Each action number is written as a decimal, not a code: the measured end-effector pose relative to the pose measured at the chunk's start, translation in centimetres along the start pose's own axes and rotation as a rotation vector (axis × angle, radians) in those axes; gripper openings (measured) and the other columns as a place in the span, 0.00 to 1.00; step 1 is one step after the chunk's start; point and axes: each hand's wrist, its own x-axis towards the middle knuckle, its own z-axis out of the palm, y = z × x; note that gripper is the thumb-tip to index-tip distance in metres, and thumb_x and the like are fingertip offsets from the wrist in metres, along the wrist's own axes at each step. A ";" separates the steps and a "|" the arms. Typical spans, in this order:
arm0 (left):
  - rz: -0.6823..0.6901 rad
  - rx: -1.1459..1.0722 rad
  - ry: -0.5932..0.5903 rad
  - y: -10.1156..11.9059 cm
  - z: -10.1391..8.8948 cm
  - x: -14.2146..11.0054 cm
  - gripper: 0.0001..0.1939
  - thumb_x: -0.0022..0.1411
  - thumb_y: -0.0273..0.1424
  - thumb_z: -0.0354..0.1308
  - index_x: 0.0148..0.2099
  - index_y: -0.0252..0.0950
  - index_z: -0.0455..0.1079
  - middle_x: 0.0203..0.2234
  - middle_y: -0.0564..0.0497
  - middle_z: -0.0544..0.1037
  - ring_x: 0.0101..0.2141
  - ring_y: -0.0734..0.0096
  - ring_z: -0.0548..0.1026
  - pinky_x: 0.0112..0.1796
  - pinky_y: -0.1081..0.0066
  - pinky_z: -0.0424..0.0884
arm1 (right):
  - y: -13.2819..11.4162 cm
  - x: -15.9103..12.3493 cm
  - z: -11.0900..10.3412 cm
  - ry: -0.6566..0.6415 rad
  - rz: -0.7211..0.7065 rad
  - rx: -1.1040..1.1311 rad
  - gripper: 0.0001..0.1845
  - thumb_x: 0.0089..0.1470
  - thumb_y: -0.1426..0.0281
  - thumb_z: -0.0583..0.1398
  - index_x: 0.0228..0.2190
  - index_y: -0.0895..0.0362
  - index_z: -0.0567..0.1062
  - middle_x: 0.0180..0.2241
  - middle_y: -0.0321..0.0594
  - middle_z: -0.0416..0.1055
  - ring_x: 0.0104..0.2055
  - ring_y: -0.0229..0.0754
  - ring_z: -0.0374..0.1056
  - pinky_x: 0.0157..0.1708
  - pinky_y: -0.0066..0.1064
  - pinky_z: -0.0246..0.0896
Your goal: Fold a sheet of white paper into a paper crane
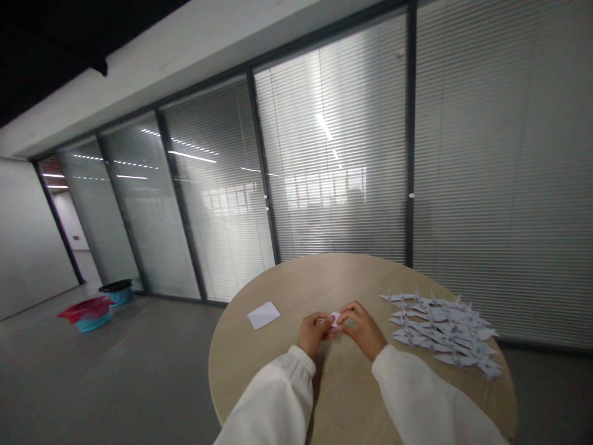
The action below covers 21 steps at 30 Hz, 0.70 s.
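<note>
Between my two hands is a small folded piece of white paper [335, 319], held just above the middle of the round table. My left hand [315, 330] pinches its left side, thumb on top. From the right, the fingertips and thumb of my right hand [362, 327] grip the other side. The fingers cover much of the paper, so its exact shape is hidden. Left of my hands lies a flat stack of white paper squares [264, 315]. Right of them, many folded paper cranes [440, 327] sit in close rows.
The round wooden table [343, 278] has its far edge close to a glass partition with blinds [333, 185]. On the grey floor at left stand a blue bin with a red bag [90, 312] and a blue bin with a black bag [118, 292].
</note>
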 end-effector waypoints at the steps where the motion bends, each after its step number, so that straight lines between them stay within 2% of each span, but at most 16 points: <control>1: 0.005 0.006 0.000 0.0 0.0 0.0 0.22 0.38 0.40 0.66 0.31 0.28 0.69 0.20 0.48 0.76 0.23 0.69 0.75 0.26 0.73 0.70 | 0.0 0.0 0.0 -0.004 0.003 -0.001 0.02 0.43 0.72 0.62 0.25 0.54 0.75 0.33 0.37 0.63 0.39 0.41 0.62 0.43 0.33 0.57; 12: 0.025 0.048 -0.026 0.8 0.3 -0.5 0.22 0.37 0.42 0.66 0.30 0.28 0.71 0.21 0.47 0.76 0.24 0.70 0.74 0.28 0.72 0.69 | 0.4 0.1 -0.1 0.001 0.010 0.013 0.04 0.47 0.69 0.59 0.24 0.55 0.73 0.29 0.36 0.64 0.36 0.39 0.63 0.39 0.31 0.58; 21: 0.035 0.048 -0.044 0.7 0.2 -0.4 0.23 0.37 0.43 0.66 0.30 0.28 0.71 0.21 0.47 0.76 0.24 0.69 0.74 0.28 0.72 0.68 | 0.2 0.2 -0.2 -0.024 0.032 0.097 0.05 0.48 0.68 0.58 0.26 0.55 0.72 0.30 0.37 0.64 0.34 0.39 0.64 0.35 0.30 0.62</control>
